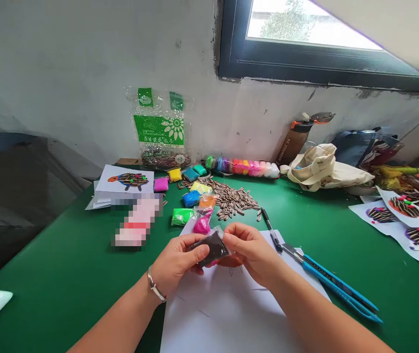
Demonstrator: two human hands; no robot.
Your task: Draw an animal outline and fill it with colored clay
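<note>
Between my two hands is a small clear packet of black modelling clay (213, 249), held above a sheet of white paper (227, 314). My left hand (184, 255) grips its left side, thumb on top. At the packet's upper right edge, my right hand (249, 250) pinches the clear wrapper. Partly hidden under the hands, an orange shape (230, 261) with pencil lines shows on the paper. Just beyond lie a magenta clay packet (202, 224), a green clay packet (182, 216) and an orange clay packet (208, 200).
A pile of sunflower seeds (233, 196) lies behind the hands. A black pen (271, 229) and a blue-handled utility knife (336, 284) rest at the paper's right. Turtle pictures (124, 179) lie left. A seed bag (161, 132) and a bottle (293, 142) stand by the wall.
</note>
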